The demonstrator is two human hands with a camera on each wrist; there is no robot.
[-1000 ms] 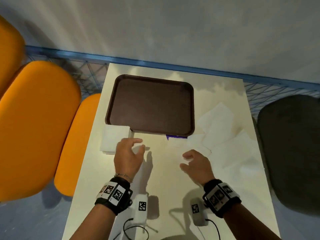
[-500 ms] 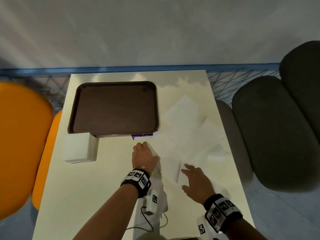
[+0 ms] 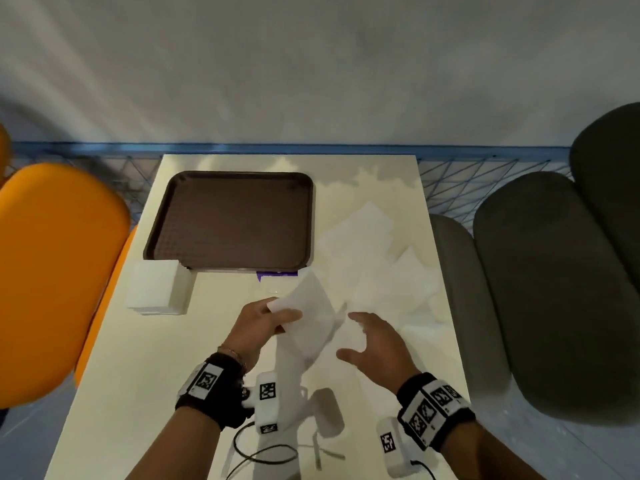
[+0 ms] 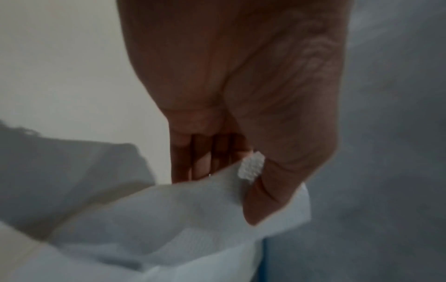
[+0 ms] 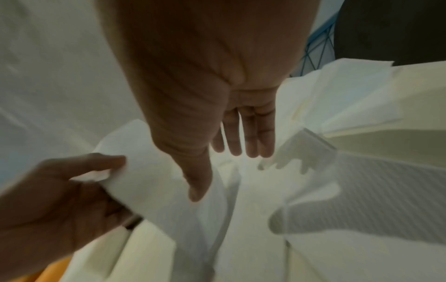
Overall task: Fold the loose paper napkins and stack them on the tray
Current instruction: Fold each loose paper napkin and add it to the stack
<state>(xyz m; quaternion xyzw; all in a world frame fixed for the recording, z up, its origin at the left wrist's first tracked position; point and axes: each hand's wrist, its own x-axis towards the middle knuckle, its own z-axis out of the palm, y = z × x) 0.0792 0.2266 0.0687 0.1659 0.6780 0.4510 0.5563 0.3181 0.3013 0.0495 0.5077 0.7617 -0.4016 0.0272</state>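
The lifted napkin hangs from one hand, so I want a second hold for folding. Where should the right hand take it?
The napkin is pinched at a top corner by the left hand. The right hand, open beside it, should probably pinch the free edge from the right.

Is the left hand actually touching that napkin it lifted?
Touching. The left wrist view shows the left hand pinching the napkin between thumb and fingers.

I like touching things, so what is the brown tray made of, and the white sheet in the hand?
The tray looks like hard plastic: dark brown, matt, with a fine bumpy grid on its floor and a moulded raised rim. The napkin pinched by the left hand looks like thin soft paper: white, limp, drooping in folds, with tiny embossed dots at its edge in the left wrist view.
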